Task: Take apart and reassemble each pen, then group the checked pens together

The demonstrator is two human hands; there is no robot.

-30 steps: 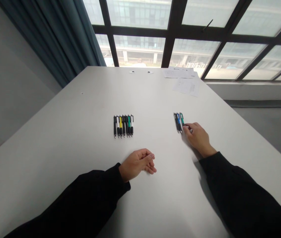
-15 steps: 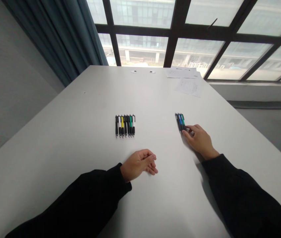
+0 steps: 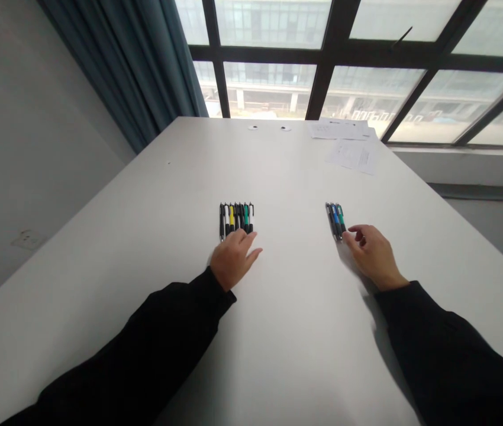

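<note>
Our left hand [image 3: 234, 259] is open, with its fingers spread and angled down. Its fingertips are at the near end of a row of retractable pens [image 3: 236, 220], so close that we cannot tell whether they touch. The pens lie side by side on a white table [image 3: 113, 296], with black, white, yellow and green barrels and their tips pointing near. Well to the right, our right hand [image 3: 373, 255], loosely curled and gripping nothing, sits just beside a smaller group of three pens [image 3: 335, 220] in black, blue and green. Our black sleeves [image 3: 145, 337] reach in from the near side. Sheets of printed paper [image 3: 352, 155] lie at the table's far right, and a blue-grey curtain [image 3: 122, 65] hangs left of a dark-framed window [image 3: 269, 29].
</note>
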